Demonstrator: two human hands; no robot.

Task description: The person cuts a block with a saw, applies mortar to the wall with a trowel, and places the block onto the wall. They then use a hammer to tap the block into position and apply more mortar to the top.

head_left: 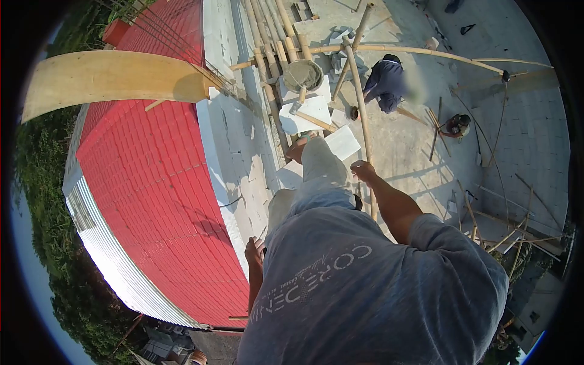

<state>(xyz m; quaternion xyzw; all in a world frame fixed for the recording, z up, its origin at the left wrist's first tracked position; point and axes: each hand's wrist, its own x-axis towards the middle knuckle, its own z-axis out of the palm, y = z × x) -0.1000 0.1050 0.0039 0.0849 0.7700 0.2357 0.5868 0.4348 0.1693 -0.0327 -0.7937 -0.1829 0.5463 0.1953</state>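
My right hand [363, 171] is at the upright bamboo pole [363, 125], its fingers curled across it. My left hand [254, 249] hangs low beside the pale block wall [234, 146], fingers partly bent and apart, with nothing clear in them. Ahead of my foot [297, 149], a hammer-like tool with a wooden handle [316, 120] lies across a white block [302, 115]. Beyond it stands a round bucket of grey mortar [303, 75]. Another white block [342, 143] lies close to the pole.
Bamboo poles [260, 30] form the walkway beside the wall. A horizontal bamboo pole [420, 51] crosses ahead. Red roof tiles [152, 164] lie left, under a curved board [115, 78]. Far below on the concrete floor [420, 164] are two people, one in dark clothes [386, 82], another crouching [456, 126].
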